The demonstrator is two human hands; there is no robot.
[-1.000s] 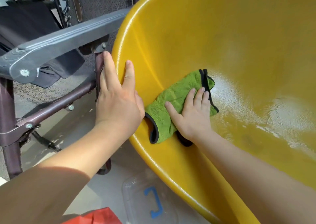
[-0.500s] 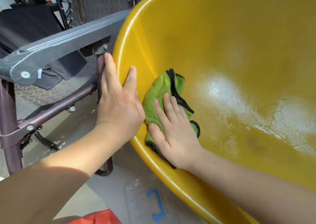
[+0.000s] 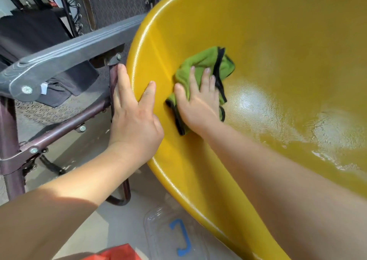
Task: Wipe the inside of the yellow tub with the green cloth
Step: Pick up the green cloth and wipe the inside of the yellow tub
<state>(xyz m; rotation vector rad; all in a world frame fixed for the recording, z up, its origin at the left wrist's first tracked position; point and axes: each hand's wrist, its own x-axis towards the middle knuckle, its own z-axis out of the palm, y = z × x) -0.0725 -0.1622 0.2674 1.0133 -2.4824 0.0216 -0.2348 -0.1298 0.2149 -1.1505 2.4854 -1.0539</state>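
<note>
A large yellow tub (image 3: 258, 31) fills the right of the view, tilted toward me, its inner floor wet and shiny. A crumpled green cloth (image 3: 200, 65) with black trim lies against the tub's inner left wall. My right hand (image 3: 198, 102) presses flat on the cloth with fingers spread, covering its lower half. My left hand (image 3: 133, 118) grips the tub's left rim, thumb inside the tub and fingers outside.
A folding chair with a grey armrest (image 3: 65, 55) and dark maroon frame (image 3: 59, 128) stands right beside the tub's left rim. On the floor below lie a clear plastic lid with a blue handle (image 3: 178, 238) and a red object (image 3: 117, 253).
My right hand has slid the cloth up and to the right along the inner wall from near the rim. My left hand stays on the rim.
</note>
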